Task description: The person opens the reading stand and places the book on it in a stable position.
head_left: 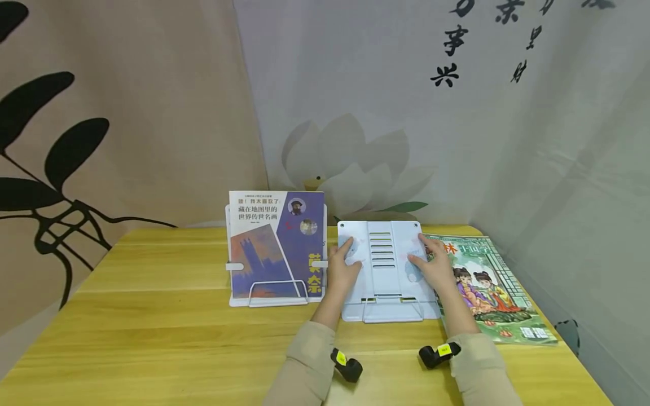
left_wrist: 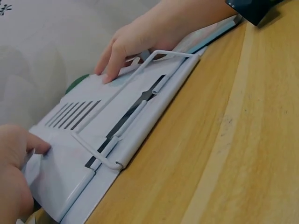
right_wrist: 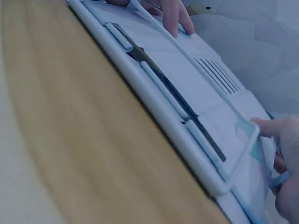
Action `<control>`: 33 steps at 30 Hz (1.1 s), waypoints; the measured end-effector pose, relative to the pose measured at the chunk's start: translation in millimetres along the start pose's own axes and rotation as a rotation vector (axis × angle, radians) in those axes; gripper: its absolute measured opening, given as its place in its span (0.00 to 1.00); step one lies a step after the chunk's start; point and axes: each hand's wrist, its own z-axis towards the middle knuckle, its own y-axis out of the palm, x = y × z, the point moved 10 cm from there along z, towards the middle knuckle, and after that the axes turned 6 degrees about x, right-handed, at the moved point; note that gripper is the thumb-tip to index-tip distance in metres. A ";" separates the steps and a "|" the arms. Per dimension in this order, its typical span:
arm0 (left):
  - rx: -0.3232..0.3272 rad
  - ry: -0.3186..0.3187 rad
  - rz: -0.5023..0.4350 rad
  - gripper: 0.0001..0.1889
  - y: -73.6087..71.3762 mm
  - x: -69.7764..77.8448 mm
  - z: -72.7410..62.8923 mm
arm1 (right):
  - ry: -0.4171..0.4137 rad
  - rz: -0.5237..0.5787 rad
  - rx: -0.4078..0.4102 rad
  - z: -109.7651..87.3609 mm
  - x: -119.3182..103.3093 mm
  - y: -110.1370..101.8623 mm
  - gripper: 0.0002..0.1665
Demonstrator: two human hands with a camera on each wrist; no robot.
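Note:
A white book stand (head_left: 384, 282) leans back on the table, with slots down its middle and a wire ledge (left_wrist: 96, 154) at its foot. My left hand (head_left: 342, 272) holds its left side, thumb on the front face. At the right side, my right hand (head_left: 438, 266) grips the edge; in the right wrist view its thumb (right_wrist: 265, 127) lies on the front and other fingers go behind the panel. No book rests on this stand. Left of it, a second white stand (head_left: 227, 225) bears a purple and white book (head_left: 276, 242), held by side clips and a wire ledge.
A green illustrated magazine (head_left: 503, 293) lies flat at the right, partly behind my right forearm. The wooden table (head_left: 167, 316) reaches back to a printed curtain (head_left: 178, 113). Black wrist cameras (head_left: 347, 366) sit by both sleeves.

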 end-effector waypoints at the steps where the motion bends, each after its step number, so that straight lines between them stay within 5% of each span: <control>1: -0.005 0.015 -0.016 0.35 0.2 1.4 0.1 | -0.003 0.009 0.012 0.0 -1.1 -2.5 0.39; 7: -0.039 0.061 -0.096 0.36 0.4 7.6 -1.2 | -0.038 0.051 0.069 1.2 -6.5 -15.5 0.38; 14: -0.072 0.100 -0.079 0.34 1.6 16.0 -3.6 | -0.120 0.132 0.109 -1.6 -20.6 -32.1 0.38; 33: -0.039 0.416 0.001 0.38 -29.9 66.7 -11.6 | -0.189 0.073 0.098 -6.5 -53.3 -51.7 0.44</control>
